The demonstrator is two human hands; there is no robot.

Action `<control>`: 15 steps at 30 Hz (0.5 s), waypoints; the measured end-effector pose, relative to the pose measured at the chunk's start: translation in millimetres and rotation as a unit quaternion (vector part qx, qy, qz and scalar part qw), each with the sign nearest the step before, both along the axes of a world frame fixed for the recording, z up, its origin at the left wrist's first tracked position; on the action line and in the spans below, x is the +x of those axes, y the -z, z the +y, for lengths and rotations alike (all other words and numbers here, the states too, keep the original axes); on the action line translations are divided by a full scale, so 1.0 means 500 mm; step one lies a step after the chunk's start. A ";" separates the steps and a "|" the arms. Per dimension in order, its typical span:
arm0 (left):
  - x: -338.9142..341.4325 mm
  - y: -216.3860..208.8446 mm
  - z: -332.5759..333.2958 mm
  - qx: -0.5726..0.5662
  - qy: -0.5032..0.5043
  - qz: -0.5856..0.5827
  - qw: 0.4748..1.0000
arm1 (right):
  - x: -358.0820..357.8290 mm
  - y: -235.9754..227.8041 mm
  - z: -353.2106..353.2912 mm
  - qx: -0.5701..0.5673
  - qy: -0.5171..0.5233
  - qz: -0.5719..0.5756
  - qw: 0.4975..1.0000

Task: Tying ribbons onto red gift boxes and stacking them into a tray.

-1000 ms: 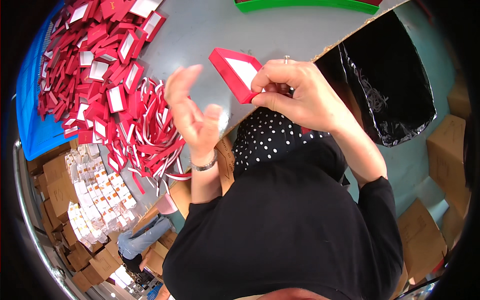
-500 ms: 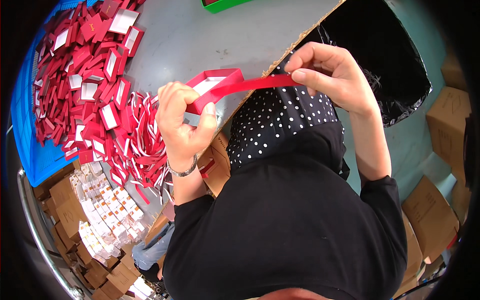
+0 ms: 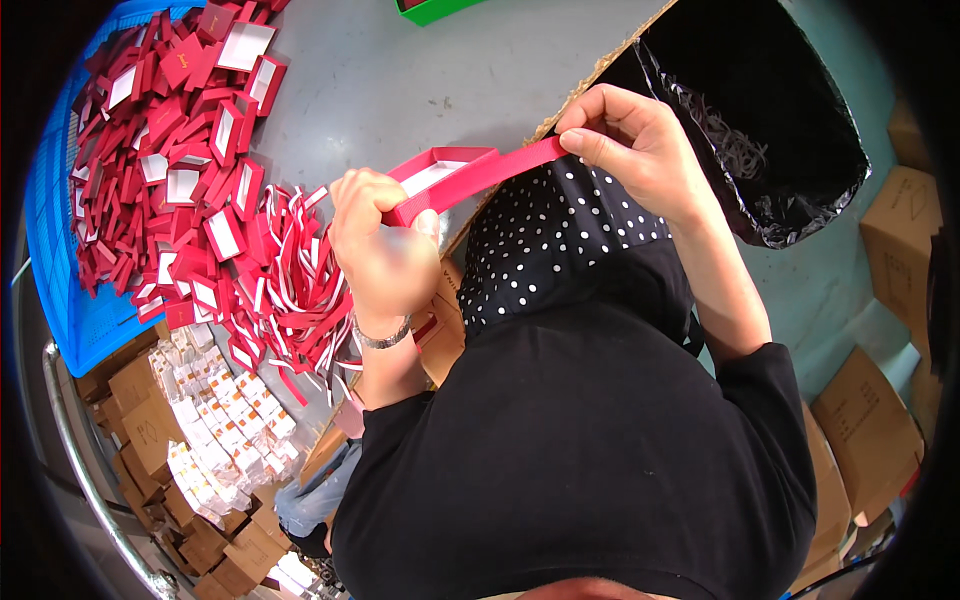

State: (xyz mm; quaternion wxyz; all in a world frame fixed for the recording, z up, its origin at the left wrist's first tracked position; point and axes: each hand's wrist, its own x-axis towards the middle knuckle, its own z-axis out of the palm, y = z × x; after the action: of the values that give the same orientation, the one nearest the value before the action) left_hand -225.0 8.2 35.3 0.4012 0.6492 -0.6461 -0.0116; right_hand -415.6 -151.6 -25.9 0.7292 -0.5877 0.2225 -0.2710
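Though red, white-lined box (image 3: 436, 174)

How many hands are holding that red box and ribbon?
2: the left hand grips the open red box at its left end; the right hand pinches one end of the red ribbon. No others show there.

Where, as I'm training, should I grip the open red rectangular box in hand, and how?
Probably pinch the box at its left end, from the left: it is elongated, and the flat red strip stretches rightward to the right hand.
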 end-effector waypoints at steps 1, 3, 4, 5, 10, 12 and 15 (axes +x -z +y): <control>0.000 0.003 0.003 0.001 -0.013 0.009 1.000 | -0.001 -0.003 0.000 -0.015 0.004 0.005 1.000; -0.002 0.008 0.005 0.002 -0.025 0.019 1.000 | 0.001 -0.003 0.002 -0.029 0.009 0.010 0.999; -0.003 0.009 0.005 -0.013 -0.027 0.029 0.999 | 0.004 0.000 0.005 -0.035 0.010 0.006 0.999; -0.003 0.011 0.004 -0.028 -0.030 0.039 0.998 | 0.005 0.002 0.007 -0.042 0.012 0.002 0.999; -0.007 0.013 0.006 -0.032 -0.028 0.073 0.996 | 0.008 0.007 0.014 -0.034 0.012 0.000 0.999; -0.008 0.015 0.006 -0.033 -0.029 0.086 0.995 | 0.010 0.009 0.017 -0.029 0.015 -0.003 0.999; -0.010 0.017 0.006 -0.039 -0.023 0.103 0.994 | 0.012 0.009 0.020 -0.027 0.020 0.003 0.999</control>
State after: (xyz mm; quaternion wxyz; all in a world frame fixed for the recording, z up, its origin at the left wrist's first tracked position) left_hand -229.9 11.0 26.8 0.4908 0.6429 -0.5864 -0.0442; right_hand -409.5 -141.7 -30.3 0.7068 -0.6033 0.2292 -0.2896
